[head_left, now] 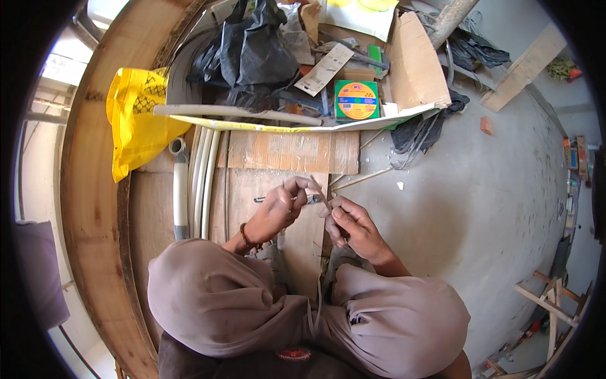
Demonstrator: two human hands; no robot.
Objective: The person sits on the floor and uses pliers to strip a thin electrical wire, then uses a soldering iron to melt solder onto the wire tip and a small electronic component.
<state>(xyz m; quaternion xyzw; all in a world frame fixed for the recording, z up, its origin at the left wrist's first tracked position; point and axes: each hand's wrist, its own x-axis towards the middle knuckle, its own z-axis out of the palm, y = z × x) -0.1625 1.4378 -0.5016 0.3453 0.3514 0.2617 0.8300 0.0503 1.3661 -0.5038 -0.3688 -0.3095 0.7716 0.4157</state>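
I squat over flattened cardboard (284, 151) on a concrete floor, my knees in brown trousers at the bottom of the view. Both hands meet in front of me around a thin pale wire (320, 192). My left hand (278, 208) pinches one end between thumb and fingers; a dark bracelet sits on that wrist. My right hand (350, 224) grips the wire's other part, fingers curled around it. The wire's lower run drops between my knees.
An open cardboard box (410, 69) ahead holds black plastic bags, a round green-and-orange tape pack (356, 100) and loose parts. A yellow bag (136, 120) lies left. White conduit pipes (199, 183) run beside a curved wooden rim. Timber lies at the right.
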